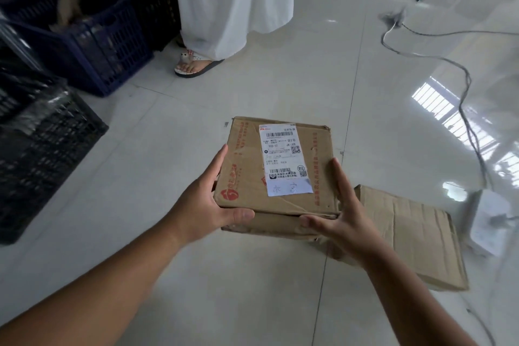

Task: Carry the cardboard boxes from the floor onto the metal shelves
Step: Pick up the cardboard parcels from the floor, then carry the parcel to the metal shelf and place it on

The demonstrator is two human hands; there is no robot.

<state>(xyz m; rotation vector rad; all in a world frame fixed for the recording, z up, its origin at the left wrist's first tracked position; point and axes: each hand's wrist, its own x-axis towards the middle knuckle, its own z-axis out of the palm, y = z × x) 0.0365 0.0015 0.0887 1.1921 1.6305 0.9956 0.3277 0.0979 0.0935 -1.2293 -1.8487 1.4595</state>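
Observation:
A worn brown cardboard box (247, 177) with a white shipping label and red print sits in the middle of the view. My left hand (202, 205) grips its left near corner, thumb along the front edge. My right hand (339, 219) clasps its right near corner, fingers up the right side. A second, flatter cardboard box (415, 233) lies on the tiled floor just to the right, partly behind my right hand. Whether the held box rests on the floor or is lifted is unclear. No metal shelves are in view.
Dark plastic crates (42, 149) stand at the left, with a blue crate (92, 48) behind them. A person in a white skirt and sandals (224, 3) stands ahead. Grey cables (460, 87) and a white power strip (488, 222) lie on the floor at the right.

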